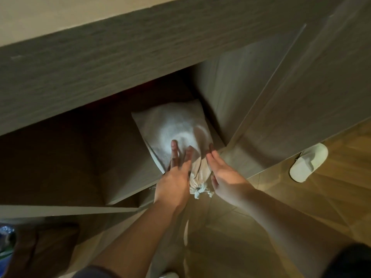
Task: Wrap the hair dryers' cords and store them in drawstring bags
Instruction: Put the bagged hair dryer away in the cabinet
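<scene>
Wooden floor (301, 197) lies nearest, then my left hand (176, 177) and right hand (224, 173), both flat with fingers spread, pressing the tied drawstring bag (176, 125) on the shelf (130, 177). Its neck overhangs the edge; I fear it may slide off.

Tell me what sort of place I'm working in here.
Probably a hotel room or bedroom, at an open wardrobe. The signs: the wood-grain shelf holding the drawstring bag, the open cabinet door, and a white disposable-style slipper on wood flooring.
</scene>
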Demonstrator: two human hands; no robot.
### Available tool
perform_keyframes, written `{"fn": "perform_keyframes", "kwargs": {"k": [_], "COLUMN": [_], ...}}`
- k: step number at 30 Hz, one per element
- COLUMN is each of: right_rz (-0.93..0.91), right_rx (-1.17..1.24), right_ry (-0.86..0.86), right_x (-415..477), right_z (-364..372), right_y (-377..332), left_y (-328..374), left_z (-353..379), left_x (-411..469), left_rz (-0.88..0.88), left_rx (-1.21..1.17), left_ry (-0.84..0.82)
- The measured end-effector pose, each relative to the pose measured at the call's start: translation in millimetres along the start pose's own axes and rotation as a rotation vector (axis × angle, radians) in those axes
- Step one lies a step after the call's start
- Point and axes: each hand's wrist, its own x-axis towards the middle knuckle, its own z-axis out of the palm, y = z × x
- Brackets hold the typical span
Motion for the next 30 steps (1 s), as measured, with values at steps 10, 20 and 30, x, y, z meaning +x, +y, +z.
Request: {"fn": "perform_keyframes", "kwargs": {"k": [10,20,30], "right_rz": [-0.167,-0.113,-0.069], "right_rx": [-0.213,-0.324,-0.328], "right_ry": [0.014,-0.007,-0.02], "right_x": [-5,33,72], "right_z": [0,-11,-27], "right_y": [8,2,2], "left_y": [-13,-17,-45], "left_z": [-2,10,6], "left_x": [-7,29,81], "left_rz": [0.1,0.11,0.216], "left_rx": [0.079,0.239,0.387], "left_ry": [-0.068,-0.007,0.058]}}
